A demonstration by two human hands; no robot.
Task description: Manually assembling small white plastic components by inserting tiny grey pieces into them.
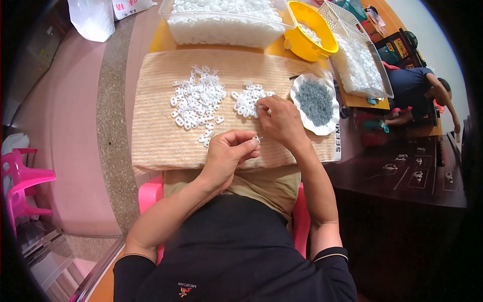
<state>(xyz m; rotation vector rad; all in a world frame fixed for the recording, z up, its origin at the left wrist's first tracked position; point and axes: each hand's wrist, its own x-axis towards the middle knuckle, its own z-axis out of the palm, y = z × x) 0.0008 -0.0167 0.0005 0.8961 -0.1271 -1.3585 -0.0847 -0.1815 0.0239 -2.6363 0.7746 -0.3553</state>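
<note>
Left hand (226, 153): fingers pinched together on one small white plastic piece (256, 139), held just above the beige ribbed cloth (156, 136). Right hand (282, 118): fingertips closed on a piece at the edge of the smaller white pile (246, 100). Larger pile (196, 98) lay to its left; white scalloped dish of grey pins (314, 103) just right.

cloth (166, 136): ribbed woven, matt | small rings (197, 98): white plastic | bowl (308, 44): glossy yellow plastic

left hand (227, 152) pinching, right hand (282, 121) reaching
</note>
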